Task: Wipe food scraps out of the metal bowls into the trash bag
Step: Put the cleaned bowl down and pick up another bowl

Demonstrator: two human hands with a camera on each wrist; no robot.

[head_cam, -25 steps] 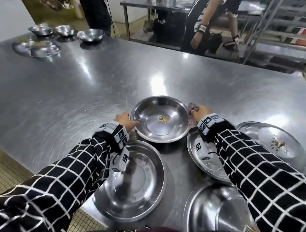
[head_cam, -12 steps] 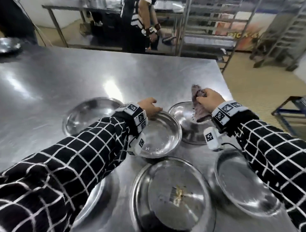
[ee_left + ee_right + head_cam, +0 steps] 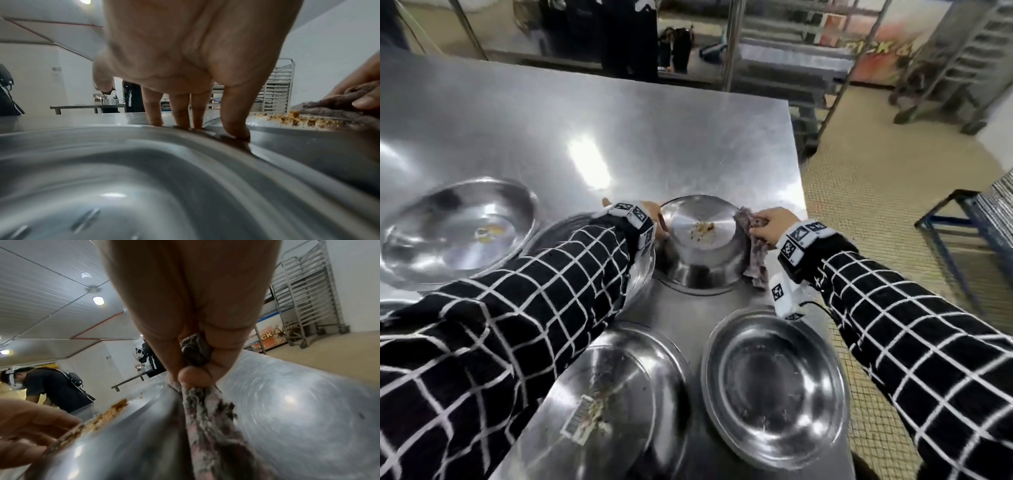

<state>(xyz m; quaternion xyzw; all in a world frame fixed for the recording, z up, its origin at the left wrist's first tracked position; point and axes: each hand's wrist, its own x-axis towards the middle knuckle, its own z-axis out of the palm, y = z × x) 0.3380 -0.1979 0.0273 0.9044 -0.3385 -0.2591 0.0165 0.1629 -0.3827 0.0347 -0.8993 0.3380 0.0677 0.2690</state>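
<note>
A metal bowl [image 3: 698, 270] stands near the table's right edge, with brown food scraps [image 3: 703, 228] on the flat face it turns up. Its wall flares out below, so it looks upside down. My left hand [image 3: 659, 222] is at the bowl's left side, fingers straight and pointing down, tips touching metal [image 3: 236, 133]. My right hand [image 3: 770, 224] pinches a dark mottled cloth [image 3: 755, 263] against the bowl's right edge, and the cloth hangs down the wall [image 3: 207, 418]. The scraps [image 3: 298, 120] lie just beyond my left fingers. No trash bag is in view.
Other metal bowls surround it: one with yellow scraps at the left [image 3: 458, 229], one under my left forearm [image 3: 640, 270], one with a sticker and scraps [image 3: 616, 397] and another [image 3: 774, 387] nearest me. The table edge [image 3: 799, 205] runs close on the right. A blue frame [image 3: 962, 219] stands on the floor.
My view has swung to the right. My left hand left the middle bowl's rim and now touches the far right bowl. The right hand still holds the cloth there.
</note>
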